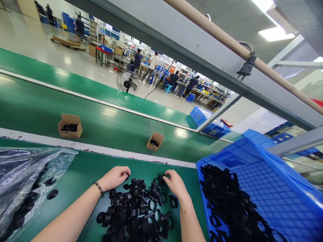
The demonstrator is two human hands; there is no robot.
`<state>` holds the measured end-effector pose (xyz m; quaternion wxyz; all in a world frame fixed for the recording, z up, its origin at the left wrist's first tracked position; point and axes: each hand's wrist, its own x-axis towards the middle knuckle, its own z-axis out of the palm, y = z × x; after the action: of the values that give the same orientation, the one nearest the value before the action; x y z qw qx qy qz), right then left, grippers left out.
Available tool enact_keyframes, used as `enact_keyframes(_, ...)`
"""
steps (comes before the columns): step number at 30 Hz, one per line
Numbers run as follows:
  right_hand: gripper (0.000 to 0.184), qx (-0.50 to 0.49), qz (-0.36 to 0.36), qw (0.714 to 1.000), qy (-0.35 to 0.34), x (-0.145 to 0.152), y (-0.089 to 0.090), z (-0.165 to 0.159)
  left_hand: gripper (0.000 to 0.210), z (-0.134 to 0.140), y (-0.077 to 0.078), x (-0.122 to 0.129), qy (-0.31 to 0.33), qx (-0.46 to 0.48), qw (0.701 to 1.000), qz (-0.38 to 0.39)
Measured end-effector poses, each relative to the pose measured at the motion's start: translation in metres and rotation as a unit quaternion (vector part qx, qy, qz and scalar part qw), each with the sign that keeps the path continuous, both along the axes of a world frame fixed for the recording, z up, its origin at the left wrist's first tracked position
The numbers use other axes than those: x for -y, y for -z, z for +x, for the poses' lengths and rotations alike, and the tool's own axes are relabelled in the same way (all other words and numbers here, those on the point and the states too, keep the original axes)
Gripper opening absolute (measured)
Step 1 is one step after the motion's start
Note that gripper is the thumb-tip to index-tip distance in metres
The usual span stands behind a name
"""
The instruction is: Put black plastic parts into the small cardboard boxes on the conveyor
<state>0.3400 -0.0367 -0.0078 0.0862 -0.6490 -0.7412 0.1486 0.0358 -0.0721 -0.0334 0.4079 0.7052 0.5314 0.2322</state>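
Note:
A loose pile of black plastic parts (137, 208), many of them ring-shaped, lies on the green table top between my hands. My left hand (116, 178), with a beaded bracelet at its wrist, is at the far left edge of the pile. Its fingers are curled together on a small black part (127, 176), mostly hidden by them. On the pile's far right side, my right hand (176, 184) pinches a black plastic ring part (160, 179) between thumb and fingers. A single black ring (173, 201) rests beside the right wrist.
At right stands a blue crate (272, 174) heaped with black ring parts. A clear plastic bag (52, 161) with black discs lies at left. Two small cardboard boxes (75, 131) (158, 137) holding black parts sit on the green conveyor belt (113, 127). A metal frame (202, 50) crosses above.

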Motion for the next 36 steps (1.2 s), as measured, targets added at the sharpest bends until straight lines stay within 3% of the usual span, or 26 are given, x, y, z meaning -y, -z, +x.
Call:
enact_keyframes(5, 0.016, -0.003, -0.006, 1.000, -0.015, 0.001, 0.010, -0.004, 0.031, -0.002, 0.000, 0.004, 0.098, -0.016, 0.994, -0.049)
enact_keyframes(7, 0.020, -0.020, -0.010, 0.999, -0.028, 0.000, 0.014, -0.003, 0.031, 0.000, -0.001, 0.006, 0.105, -0.053, 0.993, -0.033)
enact_keyframes(10, 0.029, -0.055, -0.024, 0.997, -0.049, 0.000, 0.017, 0.002, 0.025, 0.005, -0.002, 0.007, 0.079, -0.095, 0.992, 0.009)
enact_keyframes(14, 0.038, -0.070, -0.036, 0.995, -0.065, 0.001, 0.021, 0.010, 0.022, 0.006, 0.002, 0.004, 0.050, -0.081, 0.995, 0.008)
enact_keyframes(20, 0.026, -0.023, 0.010, 1.000, 0.000, -0.001, 0.019, 0.012, 0.019, 0.003, 0.009, -0.001, -0.021, -0.115, 0.991, 0.065)
enact_keyframes(26, 0.019, -0.018, 0.059, 0.998, 0.022, -0.004, 0.024, 0.005, 0.018, 0.007, 0.009, 0.001, -0.022, -0.144, 0.982, 0.118)
enact_keyframes(33, 0.023, -0.150, 0.051, 0.987, 0.018, -0.016, 0.038, 0.013, 0.017, 0.002, 0.007, 0.000, -0.025, -0.144, 0.986, 0.083)
enact_keyframes(36, 0.025, -0.296, -0.013, 0.954, 0.041, -0.018, 0.039, 0.029, 0.019, 0.001, 0.005, -0.002, -0.043, -0.119, 0.990, 0.062)
